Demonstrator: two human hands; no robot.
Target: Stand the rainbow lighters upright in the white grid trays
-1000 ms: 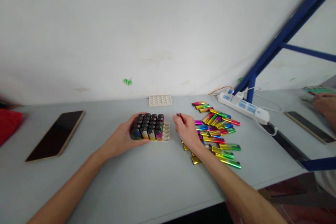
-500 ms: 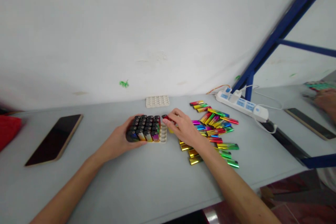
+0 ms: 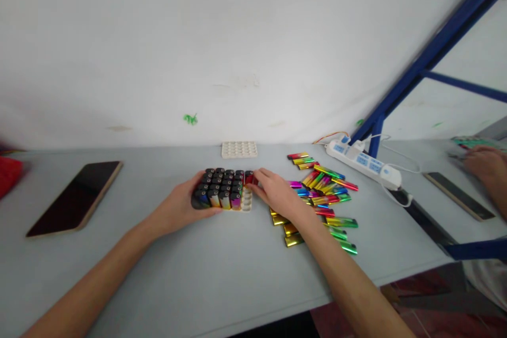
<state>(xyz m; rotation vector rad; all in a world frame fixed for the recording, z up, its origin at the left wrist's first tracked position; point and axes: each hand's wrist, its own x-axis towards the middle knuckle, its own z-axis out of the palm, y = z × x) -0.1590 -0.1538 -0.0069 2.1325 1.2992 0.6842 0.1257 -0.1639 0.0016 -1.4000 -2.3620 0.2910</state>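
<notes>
Upright lighters with black tops stand packed in rows in a cream tray with round-edged slots. My left hand wraps round the left side of this block, thumb along the front and fingers behind. At the tray's far right corner, my right hand pinches a red lighter, held upright beside the filled rows. Bare slots show in front of it in the same column. Whether its base sits in a slot is hidden. Right of the hand lies a loose pile of shiny coloured lighters.
A second cream tray lies by the wall. A dark tablet-like slab is on the left, near a red item. A white power strip and blue metal frame stand right; beyond is another person's hand.
My right hand has brought the red lighter from just right of the rows into line at the tray's far right corner. My left hand keeps its hold. The view has shifted slightly.
</notes>
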